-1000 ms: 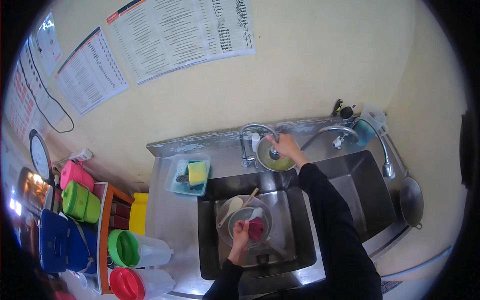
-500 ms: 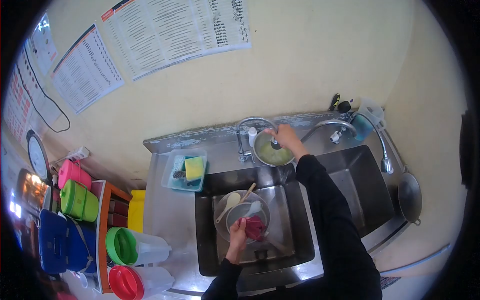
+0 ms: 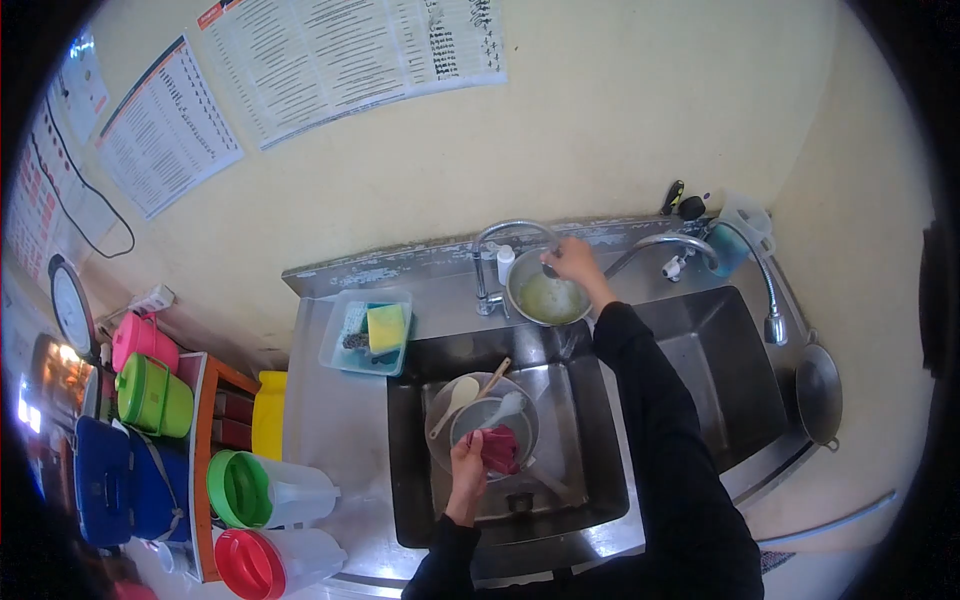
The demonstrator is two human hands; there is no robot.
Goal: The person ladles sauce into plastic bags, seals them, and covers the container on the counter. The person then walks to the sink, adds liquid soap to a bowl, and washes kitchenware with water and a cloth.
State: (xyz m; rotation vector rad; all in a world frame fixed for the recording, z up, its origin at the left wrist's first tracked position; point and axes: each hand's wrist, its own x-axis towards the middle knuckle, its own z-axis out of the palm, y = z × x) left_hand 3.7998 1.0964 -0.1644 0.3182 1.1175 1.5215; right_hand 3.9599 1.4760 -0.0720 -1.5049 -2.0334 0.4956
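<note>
My right hand (image 3: 577, 262) is closed around the end of the arched metal faucet (image 3: 482, 262). Just below it, a round pot (image 3: 515, 290) with pale green, frothy liquid sits on the ledge behind the sink. My left hand (image 3: 467, 468) grips a dark red, cloth-like piece (image 3: 501, 450) over the left sink basin (image 3: 590, 450). Beneath that piece are stacked round pots or bowls (image 3: 440, 410). A cream rice paddle (image 3: 463, 393), a wooden-handled utensil (image 3: 497, 376) and a whitish spoon-like utensil (image 3: 508, 405) rest in them.
A clear tub (image 3: 335, 358) with a yellow-green sponge (image 3: 386, 329) stands left of the basin. Right are a second basin (image 3: 710, 370), another faucet (image 3: 680, 240) and a hanging wok (image 3: 819, 395). Pitchers with green (image 3: 238, 489) and red (image 3: 250, 565) lids stand lower left.
My right hand has shifted slightly with the faucet end, uncovering more of the pot's frothy liquid. My left hand and the dark red piece have moved a little left.
</note>
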